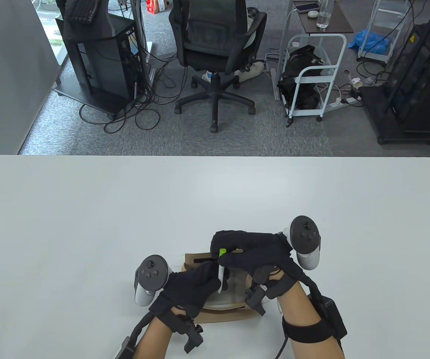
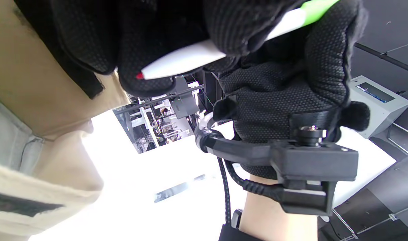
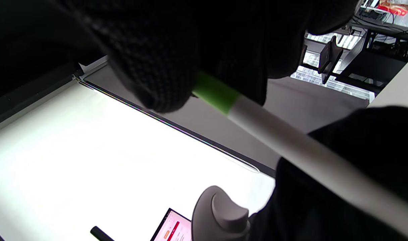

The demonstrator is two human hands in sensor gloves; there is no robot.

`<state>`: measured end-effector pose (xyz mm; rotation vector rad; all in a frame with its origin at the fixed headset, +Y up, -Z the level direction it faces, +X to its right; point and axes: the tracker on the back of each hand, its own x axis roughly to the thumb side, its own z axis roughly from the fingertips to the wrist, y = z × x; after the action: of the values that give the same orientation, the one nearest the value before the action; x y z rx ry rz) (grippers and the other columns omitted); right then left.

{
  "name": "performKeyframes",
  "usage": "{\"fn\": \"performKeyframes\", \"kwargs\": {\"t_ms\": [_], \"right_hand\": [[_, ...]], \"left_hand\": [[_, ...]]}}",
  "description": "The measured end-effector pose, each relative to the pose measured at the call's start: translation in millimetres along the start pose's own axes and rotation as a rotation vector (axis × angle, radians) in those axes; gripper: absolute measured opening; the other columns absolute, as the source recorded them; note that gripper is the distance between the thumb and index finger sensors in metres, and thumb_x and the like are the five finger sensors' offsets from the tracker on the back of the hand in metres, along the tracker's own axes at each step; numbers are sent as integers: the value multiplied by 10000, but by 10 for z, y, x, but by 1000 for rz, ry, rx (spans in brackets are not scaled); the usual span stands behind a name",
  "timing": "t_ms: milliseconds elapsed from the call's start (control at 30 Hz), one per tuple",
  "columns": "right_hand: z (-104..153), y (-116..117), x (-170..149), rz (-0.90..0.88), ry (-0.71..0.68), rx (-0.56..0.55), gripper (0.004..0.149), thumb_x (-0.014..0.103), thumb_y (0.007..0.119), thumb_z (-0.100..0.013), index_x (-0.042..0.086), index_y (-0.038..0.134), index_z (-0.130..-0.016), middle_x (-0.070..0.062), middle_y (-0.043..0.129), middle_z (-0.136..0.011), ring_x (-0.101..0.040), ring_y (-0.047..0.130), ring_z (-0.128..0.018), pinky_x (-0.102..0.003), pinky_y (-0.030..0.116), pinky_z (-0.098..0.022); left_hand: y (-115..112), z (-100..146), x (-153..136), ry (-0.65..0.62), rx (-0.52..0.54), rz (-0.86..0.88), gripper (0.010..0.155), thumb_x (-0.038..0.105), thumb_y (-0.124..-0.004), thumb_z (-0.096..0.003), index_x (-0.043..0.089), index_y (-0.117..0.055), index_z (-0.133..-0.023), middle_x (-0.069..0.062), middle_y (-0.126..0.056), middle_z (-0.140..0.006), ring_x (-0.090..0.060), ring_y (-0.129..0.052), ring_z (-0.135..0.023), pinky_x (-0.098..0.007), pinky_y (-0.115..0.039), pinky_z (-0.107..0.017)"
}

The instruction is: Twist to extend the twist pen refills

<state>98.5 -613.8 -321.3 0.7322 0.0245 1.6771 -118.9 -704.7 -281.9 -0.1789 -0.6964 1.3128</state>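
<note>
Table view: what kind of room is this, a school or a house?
Probably an office or a lab, not a house. Behind the white table stand a black swivel chair, a computer tower on a wheeled stand with loose cables, and a white metal cart.

The table view is evenly and brightly lit from above; the white tabletop (image 1: 87,224) shows only soft, faint shadows beneath the gloves and its far edge bows slightly from the wide lens. In the left wrist view the tabletop (image 2: 140,201) is blown out to pure white, while the glove weave is sharp. In the right wrist view the tabletop (image 3: 56,160) glares white too, the near glove (image 3: 157,50) is underexposed almost to black, and the pen (image 3: 274,134) is soft and out of focus.
</note>
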Motion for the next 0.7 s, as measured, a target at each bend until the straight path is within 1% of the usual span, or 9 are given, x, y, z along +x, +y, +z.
{"fn": "performKeyframes", "kwargs": {"t_ms": [133, 233, 367, 500, 567, 633, 700], "right_hand": [[16, 27, 40, 80, -9, -63, 520, 341, 1016, -352, 51, 935, -777, -151, 1032, -699, -388, 860, -794, -613, 655, -666], [24, 49, 51, 98, -5, -78, 528, 365, 1020, -342, 75, 916, -771, -130, 1017, -698, -383, 854, -795, -614, 653, -667], [34, 66, 72, 145, -7, -114, 528, 373, 1018, -342, 72, 918, -765, -131, 1021, -686, -375, 868, -778, -611, 663, -661], [44, 74, 83, 153, -4, -147, 526, 369, 1017, -343, 61, 921, -759, -140, 1024, -675, -378, 881, -760, -620, 670, -647], [56, 47, 92, 164, 0, -177, 526, 370, 1013, -347, 52, 920, -755, -147, 1025, -665, -385, 885, -748, -631, 673, -637], [70, -7, 123, 172, 4, -206, 527, 366, 1012, -347, 35, 923, -748, -163, 1029, -650, -397, 894, -730, -641, 676, -624], [95, -101, 173, 210, 6, -240, 529, 364, 1006, -352, 15, 926, -741, -180, 1034, -633, -409, 905, -708, -652, 683, -608]], "left_hand": [[12, 5, -1, 3, 16, -7, 499, 297, -744, -460, 107, -752, -922, -176, -810, -887, -325, -957, -721, -562, -765, -594], [15, 9, 3, 2, 24, -15, 500, 298, -748, -460, 106, -753, -921, -177, -810, -886, -327, -956, -720, -563, -765, -593], [25, 14, -5, 9, 34, -28, 499, 298, -745, -461, 106, -751, -922, -176, -810, -886, -327, -957, -720, -561, -765, -593], [38, 27, 3, 24, 50, -26, 497, 303, -757, -470, 104, -752, -925, -180, -809, -890, -338, -956, -725, -566, -760, -593], [55, 35, 18, 25, 65, -46, 506, 318, -775, -472, 102, -757, -929, -188, -806, -899, -360, -952, -735, -576, -754, -591], [91, 51, 53, 20, 79, -91, 544, 338, -794, -468, 93, -739, -951, -203, -785, -925, -385, -939, -760, -585, -744, -594], [143, 74, 94, 19, 90, -121, 574, 357, -797, -469, 88, -720, -970, -211, -770, -945, -397, -929, -782, -587, -737, -601]]}}
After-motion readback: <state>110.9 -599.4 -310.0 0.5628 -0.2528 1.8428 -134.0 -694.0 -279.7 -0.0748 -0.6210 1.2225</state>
